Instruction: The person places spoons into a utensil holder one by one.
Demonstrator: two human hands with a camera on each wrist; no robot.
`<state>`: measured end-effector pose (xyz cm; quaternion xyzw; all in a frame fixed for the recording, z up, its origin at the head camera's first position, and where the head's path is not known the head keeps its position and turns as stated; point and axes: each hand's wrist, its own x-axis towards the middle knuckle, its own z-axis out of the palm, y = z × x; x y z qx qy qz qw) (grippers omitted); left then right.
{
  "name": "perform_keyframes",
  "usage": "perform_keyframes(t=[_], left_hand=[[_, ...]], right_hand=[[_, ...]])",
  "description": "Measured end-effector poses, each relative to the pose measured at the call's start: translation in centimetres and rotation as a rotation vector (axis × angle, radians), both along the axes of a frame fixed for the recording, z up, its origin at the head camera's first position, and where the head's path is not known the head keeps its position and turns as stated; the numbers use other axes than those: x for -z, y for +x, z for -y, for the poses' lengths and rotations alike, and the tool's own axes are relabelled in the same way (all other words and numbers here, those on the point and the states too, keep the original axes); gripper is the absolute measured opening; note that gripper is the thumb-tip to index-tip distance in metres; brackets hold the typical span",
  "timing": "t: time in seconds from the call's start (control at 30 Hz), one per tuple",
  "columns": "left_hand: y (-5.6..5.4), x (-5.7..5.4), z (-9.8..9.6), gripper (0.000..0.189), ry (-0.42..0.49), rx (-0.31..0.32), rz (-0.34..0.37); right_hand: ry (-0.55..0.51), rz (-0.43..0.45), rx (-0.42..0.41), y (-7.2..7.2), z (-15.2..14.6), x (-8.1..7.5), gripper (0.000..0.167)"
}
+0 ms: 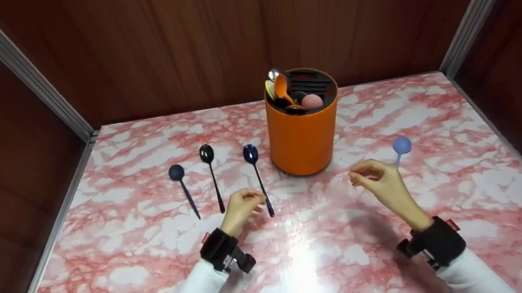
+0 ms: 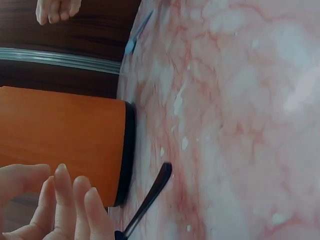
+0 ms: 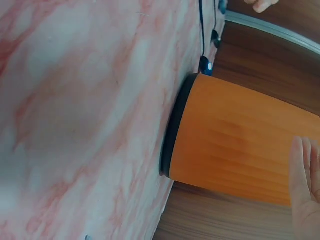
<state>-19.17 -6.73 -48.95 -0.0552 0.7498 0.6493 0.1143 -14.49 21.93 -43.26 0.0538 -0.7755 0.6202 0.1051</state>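
My left hand (image 1: 243, 208) hovers by the handle of a glossy dark blue spoon (image 1: 251, 155), its fingers loosely bent and holding nothing. In the left wrist view the fingers (image 2: 64, 200) show above a dark handle (image 2: 150, 197). To the left lie a glossy black spoon (image 1: 207, 153) and a matte navy round-headed spoon (image 1: 177, 172). My right hand (image 1: 383, 185), also holding nothing, is raised with relaxed fingers, partly covering the handle of a light blue round-headed spoon (image 1: 402, 144). Between and beyond both hands stands an orange cylindrical utensil holder (image 1: 304, 140).
Several utensils stand in the holder's top, among them an orange spoon (image 1: 282, 87) and a pink round head (image 1: 312, 102). Beside them is a black slotted insert (image 1: 310, 82). The red-and-white marbled table (image 1: 136, 274) is bordered by brown wood-grain panels (image 1: 186, 40).
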Motion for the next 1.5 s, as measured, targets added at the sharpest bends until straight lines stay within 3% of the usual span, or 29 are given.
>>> perform_keyframes(t=[0.07,0.1,0.2,0.27,0.3,0.4,0.43,0.5,0.53,0.6,0.63,0.7,0.8,0.87,0.93,1.03,1.1,1.23,1.37,1.5], left_hand=[[-0.7,-0.1,0.1,0.018,-0.027,0.004,-0.011],[-0.7,-0.7,0.1,0.019,-0.038,0.008,-0.014],[-1.8,-0.7,0.4,0.018,-0.076,0.014,-0.029],[-4.1,2.2,1.0,0.014,-0.066,0.037,-0.09],[-4.5,2.5,1.2,0.013,-0.076,0.042,-0.104],[-8.6,7.8,1.8,0.008,-0.058,0.054,-0.174],[-9.6,8.8,1.7,0.007,-0.083,0.036,-0.165],[-9.8,7.7,1.2,0.01,-0.166,0.0,-0.106],[-10.5,8.1,0.9,0.01,-0.187,-0.018,-0.086],[-10.1,6.4,0.4,0.01,-0.259,-0.038,-0.045],[-10.2,6.1,0.2,0.01,-0.294,-0.047,-0.034],[-11.1,7.0,0.2,0.004,-0.31,-0.061,-0.066],[-13.7,10.5,0.6,0.006,-0.342,-0.073,-0.175],[-15.5,12.5,0.8,0.005,-0.417,-0.065,-0.16],[-17.6,15.1,0.7,0.005,-0.503,-0.083,-0.197],[-21.1,19.2,0.7,0.01,-0.617,-0.089,-0.174],[-23.6,22.7,0.9,0.011,-0.647,-0.12,-0.218],[-27.9,27.9,1.4,0.018,-0.702,-0.121,-0.191],[-30.7,31.3,1.4,0.02,-0.751,-0.133,-0.186],[-31.9,32.7,1.2,0.023,-0.774,-0.132,-0.2]], right_hand=[[0.013,0.002,-0.005,0.1,-0.1,0.1,0.013],[0.016,0.004,-0.009,0.2,-0.2,0.2,0.014],[0.011,0.009,-0.01,0.3,-0.2,0.5,0.013],[0.011,0.015,-0.009,0.5,-0.3,0.6,0.013],[0.01,0.02,-0.008,0.5,-0.3,0.7,0.013],[0.018,0.033,-0.003,0.6,-0.5,0.7,0.013],[0.019,0.036,-0.001,0.7,-0.6,0.7,0.013],[0.026,0.042,-0.001,0.7,-0.6,0.8,0.013],[0.029,0.044,-0.003,0.8,-0.7,0.8,0.014],[0.034,0.05,-0.005,0.8,-0.8,0.8,0.014],[0.036,0.054,-0.004,0.9,-0.8,0.8,0.014],[0.036,0.063,-0.004,0.9,-0.9,0.8,0.015],[0.037,0.071,0.002,1.0,-0.9,0.8,0.014],[0.035,0.073,0.005,1.1,-0.9,0.9,0.015],[0.03,0.072,0.01,1.2,-0.9,0.9,0.014],[0.017,0.068,0.019,1.2,-0.9,0.9,0.014],[0.011,0.064,0.022,1.2,-1.0,1.0,0.013],[0.004,0.059,0.017,1.3,-1.0,1.1,0.014],[-0.006,0.05,0.01,1.4,-1.1,1.1,0.013],[-0.011,0.042,0.003,1.5,-1.2,1.1,0.014]])
